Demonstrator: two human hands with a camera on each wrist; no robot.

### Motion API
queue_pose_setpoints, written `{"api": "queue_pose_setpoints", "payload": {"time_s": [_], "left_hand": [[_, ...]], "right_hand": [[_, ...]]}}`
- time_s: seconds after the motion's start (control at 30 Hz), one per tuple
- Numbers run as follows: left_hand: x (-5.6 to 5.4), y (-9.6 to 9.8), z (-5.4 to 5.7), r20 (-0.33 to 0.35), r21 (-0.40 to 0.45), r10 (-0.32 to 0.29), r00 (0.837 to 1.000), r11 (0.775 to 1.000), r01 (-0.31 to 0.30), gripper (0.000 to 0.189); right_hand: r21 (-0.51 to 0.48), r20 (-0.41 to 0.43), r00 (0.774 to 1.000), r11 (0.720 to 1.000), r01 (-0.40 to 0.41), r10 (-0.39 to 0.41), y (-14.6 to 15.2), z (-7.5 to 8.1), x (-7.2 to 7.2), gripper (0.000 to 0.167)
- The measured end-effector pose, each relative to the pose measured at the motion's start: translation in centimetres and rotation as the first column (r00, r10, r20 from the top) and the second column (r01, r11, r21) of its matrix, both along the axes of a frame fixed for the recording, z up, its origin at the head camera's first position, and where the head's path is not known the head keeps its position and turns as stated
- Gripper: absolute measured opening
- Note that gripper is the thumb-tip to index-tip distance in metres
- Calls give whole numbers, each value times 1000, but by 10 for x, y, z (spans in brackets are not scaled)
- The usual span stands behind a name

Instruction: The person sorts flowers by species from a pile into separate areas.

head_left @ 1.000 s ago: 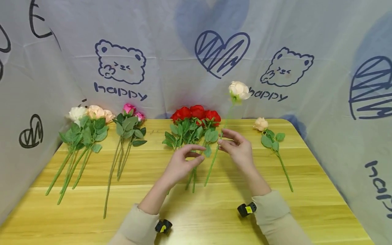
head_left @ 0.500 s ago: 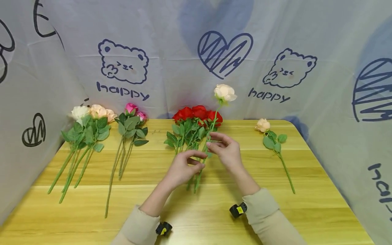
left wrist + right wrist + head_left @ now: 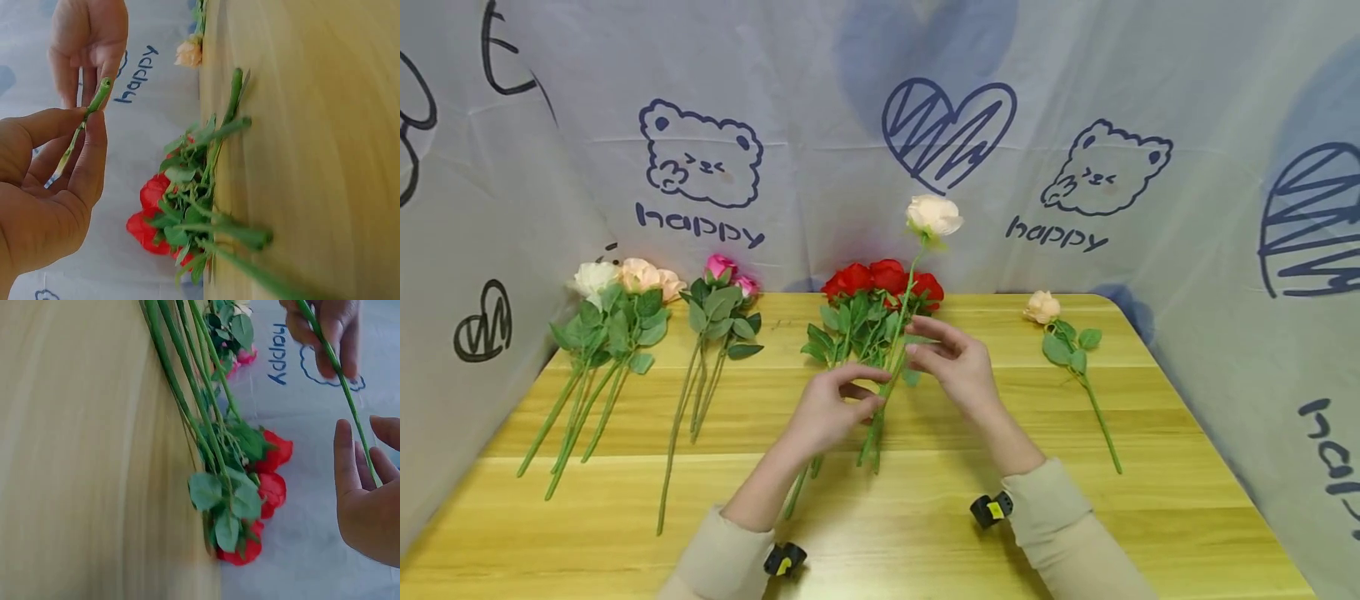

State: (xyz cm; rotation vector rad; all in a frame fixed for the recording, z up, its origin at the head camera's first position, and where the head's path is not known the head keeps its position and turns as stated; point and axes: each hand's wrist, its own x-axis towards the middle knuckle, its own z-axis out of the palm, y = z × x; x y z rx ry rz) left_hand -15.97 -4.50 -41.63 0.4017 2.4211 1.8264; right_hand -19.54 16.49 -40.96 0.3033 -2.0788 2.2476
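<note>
A cream-white rose (image 3: pixel 934 217) with a long green stem stands nearly upright, tilted to the right, above the table's middle. My left hand (image 3: pixel 831 408) pinches the lower stem between thumb and fingers; in the left wrist view, the cut stem end (image 3: pixel 100 94) juts past those fingertips. Higher up, my right hand (image 3: pixel 955 367) is beside the stem. The right wrist view shows its thumb and fingers (image 3: pixel 345 453) spread apart, with the stem (image 3: pixel 351 403) running down between them. Behind both hands lie several red roses (image 3: pixel 887 273), their leafy stems partly hidden.
On the wooden table (image 3: pixel 1000 542), white and peach roses (image 3: pixel 638 275) lie at the left, beside pink roses (image 3: pixel 721 267). A single peach rose (image 3: pixel 1042 307) lies at the right. A fabric backdrop (image 3: pixel 820 175) with drawn bears and hearts closes off the back and sides.
The white rose has moved left with my right hand, from beside the red roses to over them. My left hand has taken hold of its stem, and my right fingers have loosened.
</note>
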Motion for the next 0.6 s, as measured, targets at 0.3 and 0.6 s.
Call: {"api": "queue_pose_setpoints", "payload": {"time_s": [0.3,0.6], "left_hand": [[0,-44,9,-32,-1,49,998,999,-49,31],[6,-109,18,-47,-96,154,987,983,-158,34]], "right_hand": [[40,-40,992,991,125,-123,54,-2,-1,43],[252,-4,965,934,254,-261,141,-11,12,42]]}}
